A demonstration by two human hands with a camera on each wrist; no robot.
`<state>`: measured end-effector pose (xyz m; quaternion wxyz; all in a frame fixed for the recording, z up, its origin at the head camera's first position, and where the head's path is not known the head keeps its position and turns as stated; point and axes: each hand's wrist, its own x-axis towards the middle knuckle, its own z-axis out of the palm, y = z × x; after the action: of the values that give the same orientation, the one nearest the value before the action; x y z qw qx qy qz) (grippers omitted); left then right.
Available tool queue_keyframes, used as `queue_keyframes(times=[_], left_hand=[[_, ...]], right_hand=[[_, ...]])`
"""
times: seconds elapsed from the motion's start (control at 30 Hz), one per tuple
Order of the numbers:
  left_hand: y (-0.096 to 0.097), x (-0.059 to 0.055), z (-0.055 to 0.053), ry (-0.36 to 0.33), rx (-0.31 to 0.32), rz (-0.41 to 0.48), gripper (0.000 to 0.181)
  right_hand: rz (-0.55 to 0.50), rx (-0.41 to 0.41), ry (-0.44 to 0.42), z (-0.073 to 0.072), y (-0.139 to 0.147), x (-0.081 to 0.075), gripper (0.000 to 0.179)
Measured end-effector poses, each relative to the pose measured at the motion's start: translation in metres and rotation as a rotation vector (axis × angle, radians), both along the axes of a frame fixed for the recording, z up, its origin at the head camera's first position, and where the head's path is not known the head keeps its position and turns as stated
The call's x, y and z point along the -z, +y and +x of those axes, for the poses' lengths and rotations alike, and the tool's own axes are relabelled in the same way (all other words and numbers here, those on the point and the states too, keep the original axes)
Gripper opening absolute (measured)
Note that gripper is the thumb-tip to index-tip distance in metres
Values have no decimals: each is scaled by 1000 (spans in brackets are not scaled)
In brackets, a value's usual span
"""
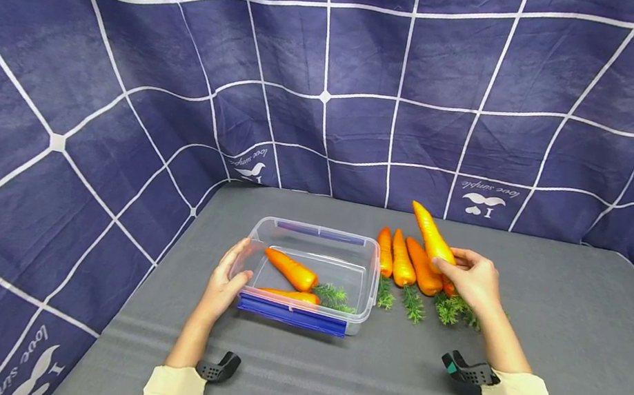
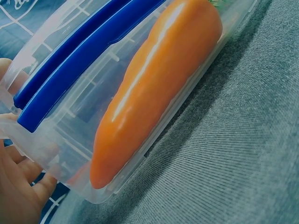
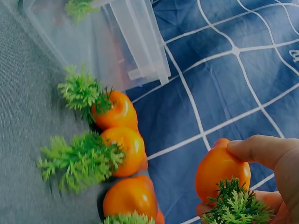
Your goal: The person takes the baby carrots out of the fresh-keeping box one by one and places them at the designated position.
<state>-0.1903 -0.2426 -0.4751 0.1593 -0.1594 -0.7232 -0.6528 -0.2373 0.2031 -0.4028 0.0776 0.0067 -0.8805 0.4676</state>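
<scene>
In the head view a clear plastic box with blue latches stands on the grey table, two carrots with green tops lying inside. My left hand grips the box's left end, thumb over the rim and fingers along the outer wall. Raised above the row of carrots on the table, a carrot is pinched by my right hand near its leafy end, its tip pointing up and away. The right wrist view shows this held carrot's green top beneath the fingers.
Several carrots lie side by side just right of the box, their green tops toward me. A dark blue curtain with white lines hangs behind the grey table and along its left side.
</scene>
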Motion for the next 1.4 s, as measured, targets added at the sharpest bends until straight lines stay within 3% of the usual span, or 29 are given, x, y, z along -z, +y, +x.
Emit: queue_keyframes(times=[1.03, 1.4], left_hand=[[1, -1, 0, -12, 7, 6, 63], [-1, -1, 1, -28, -9, -2, 64]], right_hand=[[18, 168, -59, 11, 69, 9, 64], [-3, 241, -143, 13, 90, 24, 68]])
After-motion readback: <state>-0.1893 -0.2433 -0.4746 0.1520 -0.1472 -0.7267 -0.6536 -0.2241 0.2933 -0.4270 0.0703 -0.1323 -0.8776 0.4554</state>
